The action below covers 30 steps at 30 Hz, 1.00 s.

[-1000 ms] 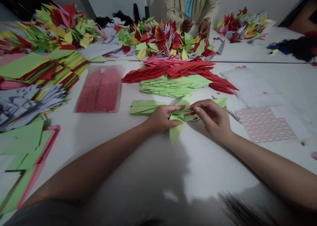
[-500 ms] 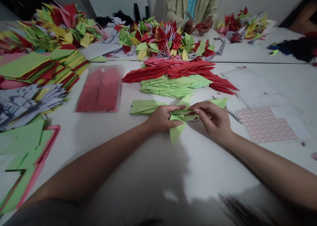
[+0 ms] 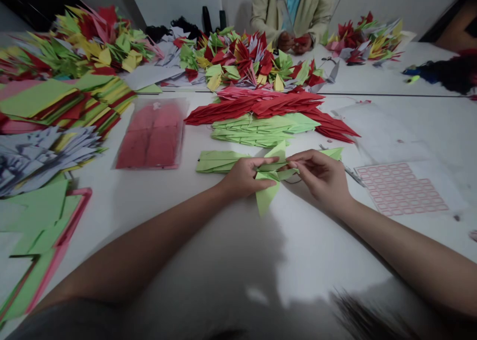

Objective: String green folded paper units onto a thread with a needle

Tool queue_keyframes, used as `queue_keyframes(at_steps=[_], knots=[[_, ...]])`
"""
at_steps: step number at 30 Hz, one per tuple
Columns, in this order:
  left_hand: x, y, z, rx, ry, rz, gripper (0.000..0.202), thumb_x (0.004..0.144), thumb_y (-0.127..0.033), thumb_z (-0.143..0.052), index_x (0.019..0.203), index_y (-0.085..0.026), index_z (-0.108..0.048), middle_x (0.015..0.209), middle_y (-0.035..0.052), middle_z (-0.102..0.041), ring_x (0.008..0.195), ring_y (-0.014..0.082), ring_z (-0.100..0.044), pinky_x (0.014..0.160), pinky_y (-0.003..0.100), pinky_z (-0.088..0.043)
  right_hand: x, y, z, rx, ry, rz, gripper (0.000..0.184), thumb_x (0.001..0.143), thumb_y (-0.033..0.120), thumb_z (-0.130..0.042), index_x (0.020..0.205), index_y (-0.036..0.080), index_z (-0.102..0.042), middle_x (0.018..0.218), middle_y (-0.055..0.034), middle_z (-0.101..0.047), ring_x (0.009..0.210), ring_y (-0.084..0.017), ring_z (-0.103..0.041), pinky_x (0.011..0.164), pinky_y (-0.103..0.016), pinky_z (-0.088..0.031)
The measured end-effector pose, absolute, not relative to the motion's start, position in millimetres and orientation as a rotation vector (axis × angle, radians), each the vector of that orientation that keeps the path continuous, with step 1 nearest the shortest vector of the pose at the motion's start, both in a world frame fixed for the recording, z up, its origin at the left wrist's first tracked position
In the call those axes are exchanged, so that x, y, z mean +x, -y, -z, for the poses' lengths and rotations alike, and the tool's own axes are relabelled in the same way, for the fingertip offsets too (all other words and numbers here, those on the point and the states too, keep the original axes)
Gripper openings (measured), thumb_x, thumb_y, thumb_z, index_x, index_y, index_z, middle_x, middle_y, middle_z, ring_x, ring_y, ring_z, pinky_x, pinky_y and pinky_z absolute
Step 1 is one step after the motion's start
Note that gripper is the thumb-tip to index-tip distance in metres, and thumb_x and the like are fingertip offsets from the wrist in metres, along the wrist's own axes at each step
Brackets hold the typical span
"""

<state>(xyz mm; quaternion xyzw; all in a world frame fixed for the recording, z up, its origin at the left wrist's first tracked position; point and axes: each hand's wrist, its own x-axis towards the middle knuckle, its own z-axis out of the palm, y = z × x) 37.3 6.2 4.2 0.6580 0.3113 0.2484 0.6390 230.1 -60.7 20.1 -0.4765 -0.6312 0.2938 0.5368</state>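
Left hand [image 3: 244,177] pinches green folded paper [image 3: 267,198] at left end, right hand [image 3: 322,178] pinches right end — long axis side to side (flap points toward person).

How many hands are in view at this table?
4. The left hand and right hand grip a green folded paper mid-table; a co-worker's hands sit together at the far edge. Others may be hidden off-frame.
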Motion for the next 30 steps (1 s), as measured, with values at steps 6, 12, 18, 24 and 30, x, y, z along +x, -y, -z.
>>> queue_keyframes(at_steps=[6,12,18,24,30], knots=[[37.1,-5.8,-8.2,1.558,-0.755,-0.616,0.07,0.068,-0.034,-0.078,0.131,-0.013,-0.057,0.118,0.0099,-0.068,0.109,0.0273,-0.065,0.093,0.034,-0.052,227.0,58.5,-18.8,-1.1,1.322,-0.931,0.009,0.083,0.029,-0.071,0.088,0.021,-0.069,0.085,-0.0044,-0.074,0.078,-0.015,-0.07,0.071,-0.025,-0.055],[38.6,-2.3,-9.0,1.512,-0.718,-0.635,0.071,0.069,-0.031,-0.078,0.133,-0.013,-0.055,0.12,0.0105,-0.067,0.108,0.0272,-0.065,0.092,0.035,-0.053,227.9,55.7,-16.2,-1.102,1.183,-1.085,0.012,0.08,0.031,-0.075,0.085,0.022,-0.069,0.08,-0.0025,-0.074,0.076,-0.014,-0.069,0.069,-0.023,-0.054],[39.1,-1.1,-10.0,1.481,-0.691,-0.627,0.069,0.069,-0.03,-0.078,0.133,-0.014,-0.056,0.119,0.0097,-0.068,0.107,0.027,-0.066,0.089,0.033,-0.054,229.4,52.8,-12.6,-1.069,1.036,-1.211,0.017,0.075,0.032,-0.079,0.084,0.021,-0.07,0.078,-0.0016,-0.074,0.073,-0.011,-0.068,0.065,-0.02,-0.053],[38.9,-2.2,-8.6,1.518,-0.671,-0.647,0.068,0.068,-0.031,-0.079,0.131,-0.015,-0.058,0.121,0.0101,-0.067,0.111,0.0275,-0.064,0.091,0.033,-0.053,230.0,51.5,-10.1,-1.054,0.944,-1.305,0.018,0.075,0.034,-0.079,0.083,0.021,-0.07,0.079,-0.0017,-0.074,0.073,-0.012,-0.068,0.067,-0.021,-0.053],[38.6,-1.8,-7.5,1.502,-0.666,-0.643,0.071,0.069,-0.03,-0.079,0.134,-0.014,-0.054,0.121,0.0107,-0.067,0.112,0.027,-0.064,0.094,0.034,-0.052,230.1,51.2,-9.7,-1.068,0.903,-1.337,0.017,0.075,0.033,-0.079,0.083,0.021,-0.069,0.076,-0.0017,-0.073,0.072,-0.012,-0.068,0.065,-0.02,-0.054]])
